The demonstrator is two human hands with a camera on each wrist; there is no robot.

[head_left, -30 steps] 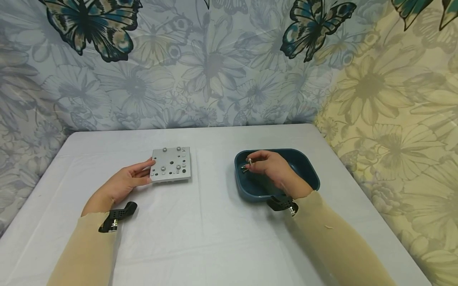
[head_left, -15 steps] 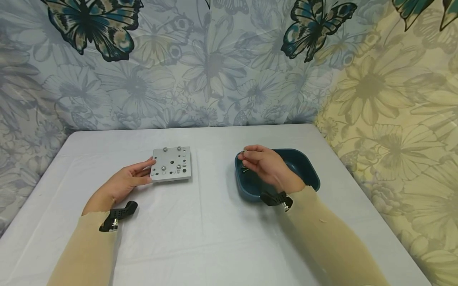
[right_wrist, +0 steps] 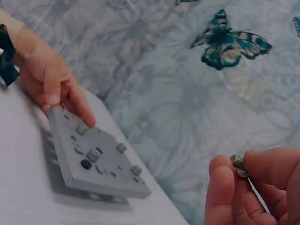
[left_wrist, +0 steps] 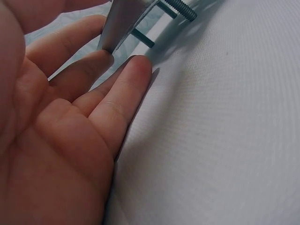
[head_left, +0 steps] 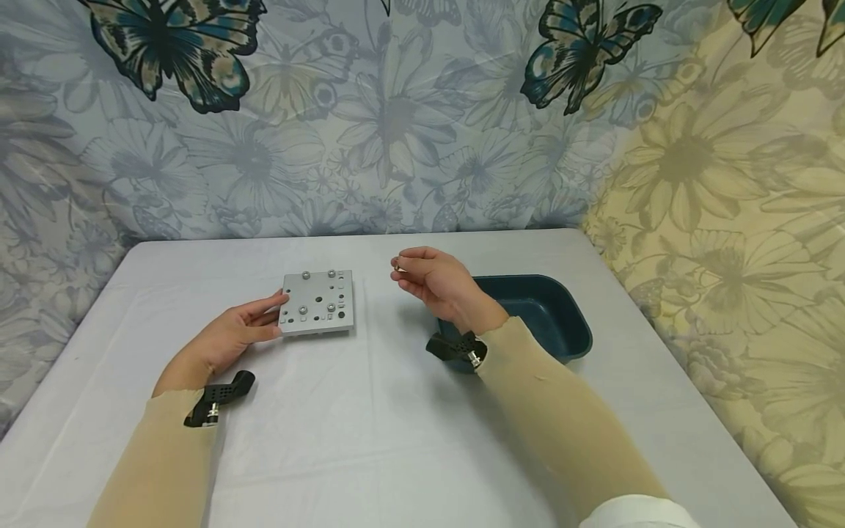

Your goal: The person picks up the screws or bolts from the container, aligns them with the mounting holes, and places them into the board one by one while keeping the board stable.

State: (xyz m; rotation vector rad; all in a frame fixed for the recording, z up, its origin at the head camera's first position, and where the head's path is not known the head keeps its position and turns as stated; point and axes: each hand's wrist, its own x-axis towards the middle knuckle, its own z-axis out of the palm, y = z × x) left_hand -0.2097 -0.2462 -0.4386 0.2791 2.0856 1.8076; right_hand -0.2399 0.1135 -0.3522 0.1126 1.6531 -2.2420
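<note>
My left hand (head_left: 227, 341) pinches a flat grey metal plate (head_left: 307, 292) by its left edge, thumb at the near corner and fingers at the side. Round screw heads (right_wrist: 94, 154) stand up from the plate among several bare holes. Below it, threaded screw shanks (left_wrist: 181, 8) stick out above the cloth in the left wrist view. Between thumb and fingertips, my right hand (head_left: 439, 286) pinches a small silver screw (right_wrist: 238, 162), raised to the right of the plate and apart from it.
A dark blue bin (head_left: 528, 290) stands on the right of the white-covered table (head_left: 330, 440), partly hidden behind my right hand and wrist. Patterned cloth with butterflies (head_left: 587, 51) hangs behind the table. Each wrist carries a black camera mount (head_left: 224, 394).
My right hand has lifted out from over the bin and moved left toward the plate, carrying the screw. The left hand and plate have stayed nearly still.
</note>
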